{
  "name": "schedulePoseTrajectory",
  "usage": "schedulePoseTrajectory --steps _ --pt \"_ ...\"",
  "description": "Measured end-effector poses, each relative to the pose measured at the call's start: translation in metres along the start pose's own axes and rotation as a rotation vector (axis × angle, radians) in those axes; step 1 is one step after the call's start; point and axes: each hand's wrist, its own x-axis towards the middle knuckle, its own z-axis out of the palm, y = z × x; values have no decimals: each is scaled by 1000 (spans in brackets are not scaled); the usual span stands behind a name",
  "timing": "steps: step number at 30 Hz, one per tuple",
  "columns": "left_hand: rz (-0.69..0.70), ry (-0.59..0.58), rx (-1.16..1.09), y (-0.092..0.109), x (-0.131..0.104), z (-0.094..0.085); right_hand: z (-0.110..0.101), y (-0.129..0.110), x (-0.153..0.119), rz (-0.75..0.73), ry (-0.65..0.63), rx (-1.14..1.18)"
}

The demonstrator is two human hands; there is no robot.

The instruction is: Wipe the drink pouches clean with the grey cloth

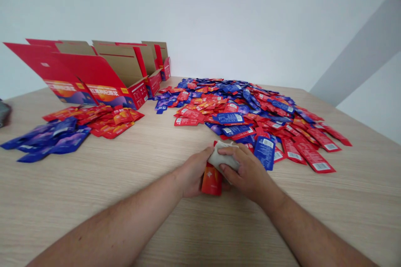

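Near the middle of the table, my left hand point(196, 175) is closed around a red and orange sachet point(211, 181), its lower end pointing toward me. A bunched grey cloth point(223, 156) is gripped in my right hand point(250, 171) and pressed against the upper part of that sachet. The two hands meet there, so the sachet's top is mostly covered. Just beyond them, a blue sachet point(265, 153) with a white label lies at the front of a big mixed pile of red and blue sachets point(228, 117).
Open red cardboard boxes point(103, 77) stand in a row at the back left. In front of them lie a group of red sachets point(114, 121) and a group of blue sachets point(53, 139). A dark grey object point(3, 112) shows at the left edge. A white wall point(219, 21) rises behind the table.
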Motion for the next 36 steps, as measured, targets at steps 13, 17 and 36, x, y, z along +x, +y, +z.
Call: schedulePoseTrajectory --steps 13,17,36 --pt "103 126 -82 1 2 5 -9 -10 0 -7 -143 -51" --pt "177 161 -76 -3 5 1 -8 -11 -2 -9 -109 -65" --pt "104 100 -123 3 1 5 -11 -16 -3 -99 -153 -95"
